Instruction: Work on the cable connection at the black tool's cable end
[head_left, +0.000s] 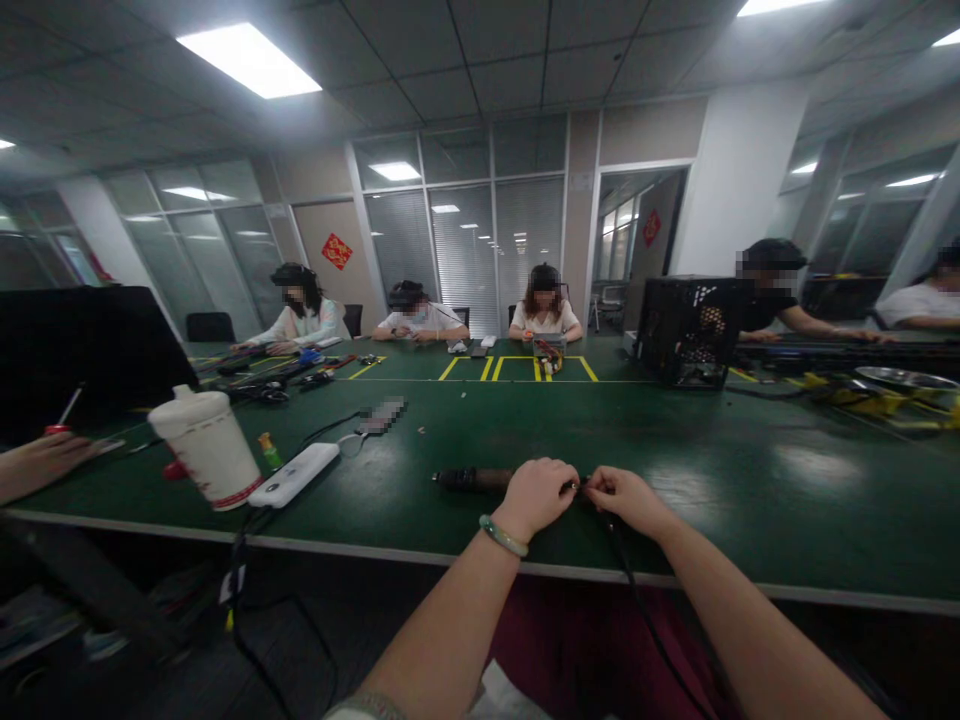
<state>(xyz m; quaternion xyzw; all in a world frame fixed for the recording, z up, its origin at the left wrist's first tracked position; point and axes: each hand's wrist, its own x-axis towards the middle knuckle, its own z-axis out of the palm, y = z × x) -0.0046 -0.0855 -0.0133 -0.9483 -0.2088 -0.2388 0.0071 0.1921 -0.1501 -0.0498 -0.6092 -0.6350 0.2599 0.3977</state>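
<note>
A dark, slim electric screwdriver (pixel 476 480) lies on the green table, its bit end pointing left. My left hand (pixel 540 495) is closed around its rear part, palm down. Just to the right, my right hand (pixel 626 498) pinches the end of a black cable (pixel 637 590), close against the tool's tail. Whether the cable's plug sits in the tool is hidden by my fingers. From my right hand the cable runs down over the table's front edge towards my lap.
On the left stand a white cup (pixel 206 448) and a white power strip (pixel 296 474). A neighbour's hand (pixel 45 465) holds a screwdriver at far left. A black computer case (pixel 686 330) stands at the back right. Several people sit across the table (pixel 750 520).
</note>
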